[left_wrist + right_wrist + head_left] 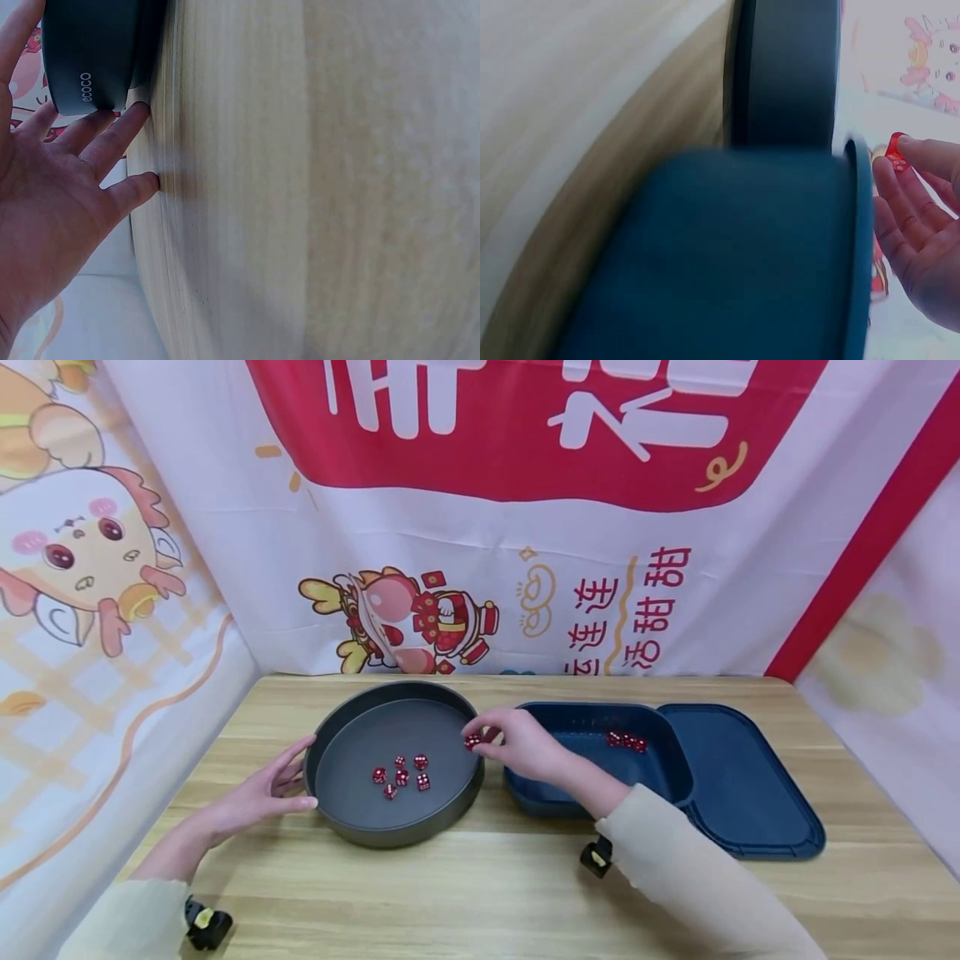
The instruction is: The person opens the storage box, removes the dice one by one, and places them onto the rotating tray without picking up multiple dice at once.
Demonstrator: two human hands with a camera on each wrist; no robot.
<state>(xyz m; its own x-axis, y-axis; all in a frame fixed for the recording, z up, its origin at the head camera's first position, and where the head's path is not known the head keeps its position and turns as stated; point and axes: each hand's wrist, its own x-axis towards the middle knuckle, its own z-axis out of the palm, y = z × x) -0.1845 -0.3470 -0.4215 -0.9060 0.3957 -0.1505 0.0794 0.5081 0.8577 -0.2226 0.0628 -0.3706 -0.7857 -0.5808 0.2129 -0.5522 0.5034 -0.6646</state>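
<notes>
My right hand [522, 745] pinches a red die [897, 152] between thumb and fingertips, over the gap where the round pan meets the blue box. In the head view the held die overlaps the pan's right rim. The round dark grey pan [341, 823] has several red dice with white pips [402, 777] lying on its floor. Beside its left wall is my left hand [258, 793], fingers spread and fingertips at the pan's side. More red dice [626, 742] lie together at the right end of the blue rectangular box [577, 768], partly covered by my right hand and forearm.
A flat dark blue lid [742, 781] lies against the right side of the box. All of it stands on a light wood table [450, 893]. Behind the table hangs a printed cloth [465, 527], and more cloth borders the left and right sides.
</notes>
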